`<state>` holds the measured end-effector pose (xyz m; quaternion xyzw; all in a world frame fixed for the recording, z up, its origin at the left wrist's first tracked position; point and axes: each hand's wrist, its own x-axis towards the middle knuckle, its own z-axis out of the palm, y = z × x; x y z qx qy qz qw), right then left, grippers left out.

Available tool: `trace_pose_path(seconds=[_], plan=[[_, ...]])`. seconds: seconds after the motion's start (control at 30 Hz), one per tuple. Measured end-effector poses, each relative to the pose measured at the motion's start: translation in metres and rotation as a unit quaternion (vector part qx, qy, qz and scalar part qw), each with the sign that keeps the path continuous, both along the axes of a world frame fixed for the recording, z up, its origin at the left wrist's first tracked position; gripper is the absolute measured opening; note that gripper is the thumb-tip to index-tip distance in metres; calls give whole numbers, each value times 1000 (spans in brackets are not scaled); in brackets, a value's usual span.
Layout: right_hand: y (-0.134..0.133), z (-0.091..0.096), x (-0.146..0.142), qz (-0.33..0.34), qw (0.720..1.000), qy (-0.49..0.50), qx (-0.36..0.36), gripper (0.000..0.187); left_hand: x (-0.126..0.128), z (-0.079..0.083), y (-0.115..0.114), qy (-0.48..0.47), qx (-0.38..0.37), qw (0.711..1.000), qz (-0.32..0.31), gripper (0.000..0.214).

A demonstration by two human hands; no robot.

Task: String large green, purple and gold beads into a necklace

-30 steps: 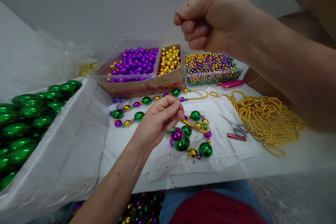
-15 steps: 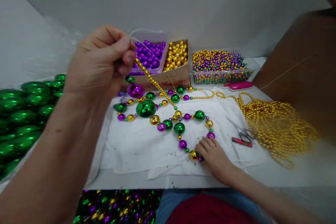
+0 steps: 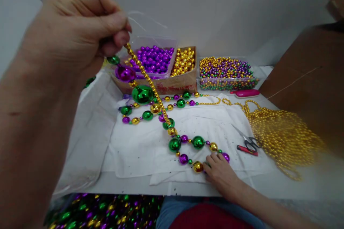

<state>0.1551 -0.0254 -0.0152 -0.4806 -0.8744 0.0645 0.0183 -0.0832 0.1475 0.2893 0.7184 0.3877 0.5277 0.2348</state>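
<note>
My left hand (image 3: 77, 28) is raised at the upper left, its fingers pinched shut on the top of a bead necklace (image 3: 174, 144). A thin strand of small gold beads (image 3: 146, 77) and large green, purple and gold beads hang from it, slanting down to the white cloth (image 3: 139, 150). My right hand (image 3: 223, 175) rests on the cloth's front edge. Its curled fingertips press on the necklace's lower end, next to a gold bead (image 3: 198, 167).
At the back stand a tray of purple beads (image 3: 154, 59), a cardboard box of gold beads (image 3: 184, 61) and a tray of small mixed beads (image 3: 225, 69). Scissors (image 3: 248, 142), a pink tool (image 3: 244, 93) and a heap of gold strands (image 3: 282, 132) lie right. Brown cardboard (image 3: 309, 89) stands far right.
My left hand has lifted the necklace up and toward me, drawing it taut. My right hand dropped from above the trays to the cloth and now holds the necklace's lower end.
</note>
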Motion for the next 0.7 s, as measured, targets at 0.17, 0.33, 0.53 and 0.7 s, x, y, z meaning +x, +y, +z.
trace_pose_path(seconds=[0.17, 0.33, 0.53, 0.7], plan=[[-6, -1, 9, 8, 1000, 12, -25, 50, 8, -28, -10, 19, -51, 997, -61, 6], [4, 17, 39, -49, 989, 114, -76, 33, 24, -59, -15, 8, -193, 975, -107, 8], [45, 12, 51, -173, 969, 163, -72, 23, 37, -54, -19, 1, -201, 970, -135, 7], [74, -3, 13, -157, 973, 148, -84, 59, 37, -49, -21, 18, -207, 968, -138, 7]])
